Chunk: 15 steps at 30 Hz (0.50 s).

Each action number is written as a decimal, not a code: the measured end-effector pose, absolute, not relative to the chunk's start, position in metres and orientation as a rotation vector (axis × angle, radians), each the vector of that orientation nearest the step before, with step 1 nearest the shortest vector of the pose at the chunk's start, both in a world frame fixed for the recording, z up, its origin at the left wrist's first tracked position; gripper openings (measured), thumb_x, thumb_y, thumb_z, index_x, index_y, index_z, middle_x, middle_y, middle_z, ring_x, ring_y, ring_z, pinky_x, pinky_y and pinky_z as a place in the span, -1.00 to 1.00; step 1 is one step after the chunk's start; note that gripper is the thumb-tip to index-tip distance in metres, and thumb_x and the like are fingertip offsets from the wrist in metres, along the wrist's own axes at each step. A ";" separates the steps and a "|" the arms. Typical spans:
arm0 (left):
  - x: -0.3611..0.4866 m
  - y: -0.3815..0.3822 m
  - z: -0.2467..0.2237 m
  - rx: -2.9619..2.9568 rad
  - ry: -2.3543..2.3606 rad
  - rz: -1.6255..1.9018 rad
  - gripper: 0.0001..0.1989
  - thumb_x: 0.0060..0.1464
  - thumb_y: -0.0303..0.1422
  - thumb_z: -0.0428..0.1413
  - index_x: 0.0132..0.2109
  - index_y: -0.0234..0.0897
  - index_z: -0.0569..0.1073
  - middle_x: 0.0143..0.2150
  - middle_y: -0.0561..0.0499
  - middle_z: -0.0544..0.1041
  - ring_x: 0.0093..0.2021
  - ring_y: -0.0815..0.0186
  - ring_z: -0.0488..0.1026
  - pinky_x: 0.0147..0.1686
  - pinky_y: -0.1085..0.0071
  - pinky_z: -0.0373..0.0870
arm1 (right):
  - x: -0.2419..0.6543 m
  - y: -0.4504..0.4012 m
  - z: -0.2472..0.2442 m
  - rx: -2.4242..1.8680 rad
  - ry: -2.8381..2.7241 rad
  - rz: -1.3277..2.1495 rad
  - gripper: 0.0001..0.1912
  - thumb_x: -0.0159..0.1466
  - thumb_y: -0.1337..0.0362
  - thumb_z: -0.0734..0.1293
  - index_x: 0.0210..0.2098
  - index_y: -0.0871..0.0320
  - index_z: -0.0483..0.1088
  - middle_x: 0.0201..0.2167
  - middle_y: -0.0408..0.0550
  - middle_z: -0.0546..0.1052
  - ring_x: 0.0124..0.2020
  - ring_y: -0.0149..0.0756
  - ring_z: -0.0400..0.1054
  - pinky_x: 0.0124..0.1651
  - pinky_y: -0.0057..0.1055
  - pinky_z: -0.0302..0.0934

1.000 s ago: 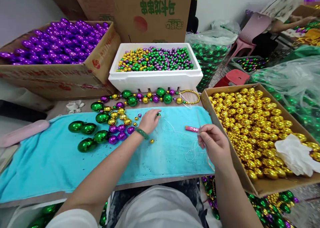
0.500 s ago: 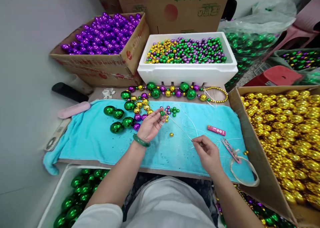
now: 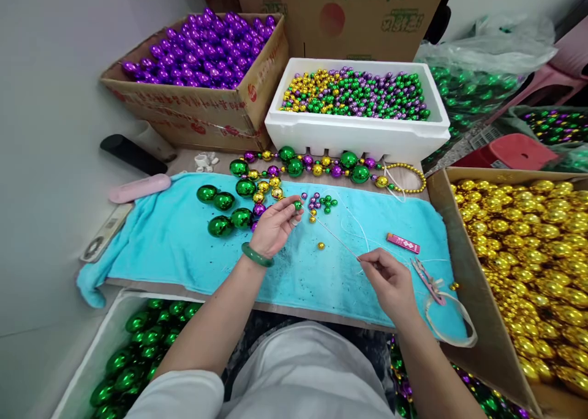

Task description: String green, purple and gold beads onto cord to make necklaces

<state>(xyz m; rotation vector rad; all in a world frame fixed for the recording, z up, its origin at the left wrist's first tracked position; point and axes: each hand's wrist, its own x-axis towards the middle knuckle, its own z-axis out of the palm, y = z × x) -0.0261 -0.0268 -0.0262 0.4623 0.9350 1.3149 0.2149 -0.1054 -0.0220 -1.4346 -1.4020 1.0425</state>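
A table with 1 turquoise towel, 1 foam box, 1 purple-bead carton

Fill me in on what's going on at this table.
A person sits working with beads at a table spread with a blue towel. The left hand pinches a small green bead, and the right hand grips a thin needle or wire that slants up toward it; whether it passes through is too small to tell. Small loose beads lie just beyond the left hand, and a strung length of mixed beads lies before the white box.
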 end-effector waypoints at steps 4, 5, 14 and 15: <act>-0.028 -0.028 -0.028 0.499 0.955 1.316 -0.80 -0.05 -0.50 0.26 -0.20 -0.32 0.58 -0.24 -0.04 0.59 -0.31 0.41 0.51 -0.29 0.49 0.42 | 0.215 -0.106 -0.022 -1.432 -1.433 1.054 -0.84 0.17 0.23 0.32 -0.46 0.15 0.49 -0.55 -0.12 0.39 -0.54 -0.39 0.22 -0.52 -0.44 0.07; -0.028 -0.029 -0.029 0.523 0.964 1.322 -0.80 -0.05 -0.49 0.26 -0.20 -0.32 0.58 -0.23 -0.04 0.59 -0.30 0.41 0.50 -0.28 0.48 0.42 | 0.216 -0.106 -0.023 -1.435 -1.436 1.055 -0.84 0.17 0.23 0.32 -0.47 0.15 0.49 -0.55 -0.12 0.38 -0.54 -0.39 0.21 -0.52 -0.44 0.06; -0.038 -0.037 -0.016 1.008 1.007 1.298 -0.44 -0.02 -0.37 0.27 0.16 -0.14 0.40 -0.13 -0.04 0.55 -0.19 0.33 0.47 -0.23 0.42 0.40 | 0.208 -0.100 -0.028 -1.466 -1.343 1.240 -0.81 0.14 0.14 0.35 -0.43 0.15 0.46 -0.59 -0.15 0.36 -0.58 -0.42 0.15 -0.54 -0.44 0.03; -0.042 -0.036 -0.013 1.083 1.072 1.297 -0.47 0.01 -0.34 0.25 0.16 -0.14 0.41 -0.11 -0.05 0.54 -0.21 0.33 0.47 -0.23 0.41 0.40 | 0.205 -0.099 -0.029 -1.456 -1.288 1.287 -0.79 0.14 0.12 0.36 -0.42 0.15 0.45 -0.61 -0.17 0.33 -0.59 -0.43 0.13 -0.56 -0.45 0.02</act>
